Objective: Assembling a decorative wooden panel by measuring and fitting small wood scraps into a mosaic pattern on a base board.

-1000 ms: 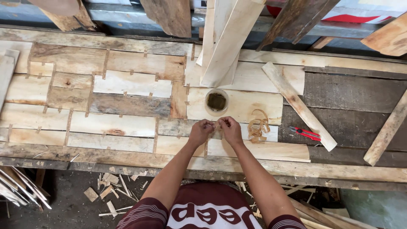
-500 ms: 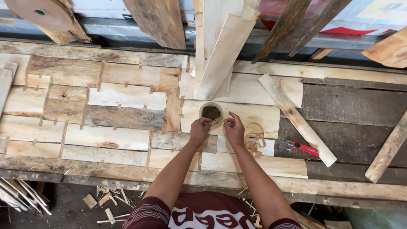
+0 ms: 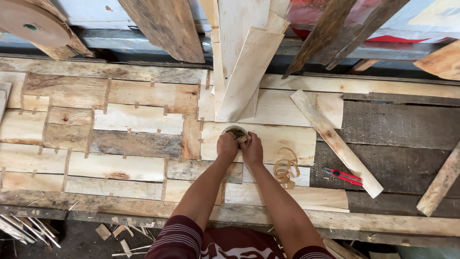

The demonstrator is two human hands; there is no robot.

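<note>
On the patchwork wooden counter (image 3: 120,168), both hands have moved up to the small round container (image 3: 235,130), left hand (image 3: 227,146) and right hand (image 3: 252,151) fingers pinching something small at its rim, wood-shaving curl (image 3: 286,169) just beside.

two hands: the left hand (image 3: 227,146) and the right hand (image 3: 252,151), both at one small round container (image 3: 235,132) on the worktop (image 3: 143,211). one red-handled cutter (image 3: 342,176) lies on the dark boards to the right. one curl of wood shavings (image 3: 286,168) sits just beside the right forearm. one long pale batten (image 3: 335,142) lies slantwise on the worktop, and one more wooden strip (image 3: 441,180) shows at the right edge. one round wooden disc (image 3: 31,21) hangs at top left. the leaning planks above cannot be counted surely; scraps on the floor are too many to count.
</note>
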